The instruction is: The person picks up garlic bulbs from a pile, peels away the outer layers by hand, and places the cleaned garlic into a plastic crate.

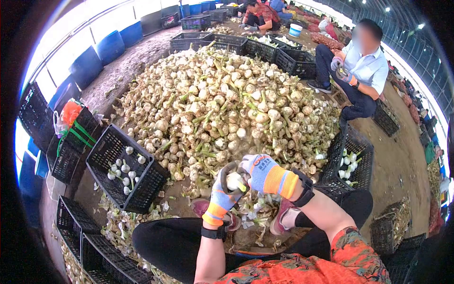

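A pale garlic bulb (235,181) with a short green stem is between my two gloved hands, above the peelings at my feet. My left hand (222,195) wraps around it from the left. From the right, my right hand (261,172) has its bent fingers pressed against the bulb's top; the fingertips are partly hidden. Both gloves are blue and orange with dark finger parts. Just beyond my hands rises a big heap of untrimmed garlic (213,109). Cleaned white bulbs lie in a black crate (153,182) to the left, and more are in a crate (362,142) on the right.
A person in a light shirt (369,71) sits at the right of the heap, working with gloved hands. Another person (262,18) crouches behind it. Black crates (227,43) line the heap's far side. Garlic skins (257,217) litter the floor between my shoes.
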### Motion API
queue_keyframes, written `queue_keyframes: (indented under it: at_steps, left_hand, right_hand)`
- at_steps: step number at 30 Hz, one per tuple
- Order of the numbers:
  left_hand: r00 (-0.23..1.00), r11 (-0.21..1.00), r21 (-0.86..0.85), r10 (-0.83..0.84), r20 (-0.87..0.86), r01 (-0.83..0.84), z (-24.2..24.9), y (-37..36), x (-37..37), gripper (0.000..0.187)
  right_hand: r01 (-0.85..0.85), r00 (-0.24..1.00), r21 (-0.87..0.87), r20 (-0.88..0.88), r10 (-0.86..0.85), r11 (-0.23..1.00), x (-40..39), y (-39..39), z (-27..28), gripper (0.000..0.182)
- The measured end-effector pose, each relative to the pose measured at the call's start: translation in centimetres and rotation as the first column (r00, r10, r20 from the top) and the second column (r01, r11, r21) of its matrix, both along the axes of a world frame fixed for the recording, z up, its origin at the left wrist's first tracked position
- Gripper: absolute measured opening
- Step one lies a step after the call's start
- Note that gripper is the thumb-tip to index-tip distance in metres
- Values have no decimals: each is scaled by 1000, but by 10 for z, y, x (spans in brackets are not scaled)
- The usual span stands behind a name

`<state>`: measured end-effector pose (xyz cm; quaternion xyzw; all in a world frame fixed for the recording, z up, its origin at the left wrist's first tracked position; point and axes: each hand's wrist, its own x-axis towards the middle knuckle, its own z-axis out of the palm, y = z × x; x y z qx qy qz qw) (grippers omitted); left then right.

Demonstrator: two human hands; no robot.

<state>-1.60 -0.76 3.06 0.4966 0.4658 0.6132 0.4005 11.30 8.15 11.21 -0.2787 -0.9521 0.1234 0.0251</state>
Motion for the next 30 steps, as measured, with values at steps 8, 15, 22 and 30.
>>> queue_keyframes:
  at_steps: [8, 15, 22, 30]
  left_hand:
    - [999, 1000, 25, 14, -37, -13, -1, 0, 3, 64]
    - [927, 968, 98, 189, 322, -232, -23, 7, -4, 62]
    - [643, 935, -218, 352, 680, -281, -36, 4, -20, 32]
    - [671, 966, -123, 248, 699, -229, -41, -1, -28, 29]
  right_hand:
    - [-109, 985, 76, 139, 98, 991, -5, -2, 13, 29]
    - [16, 927, -158, -369, -74, 987, -1, 18, -26, 26]
    - [59, 884, -296, -429, -187, 954, -14, 3, -51, 27]
    - [530, 752, -172, -357, -554, 830, -12, 51, -92, 41]
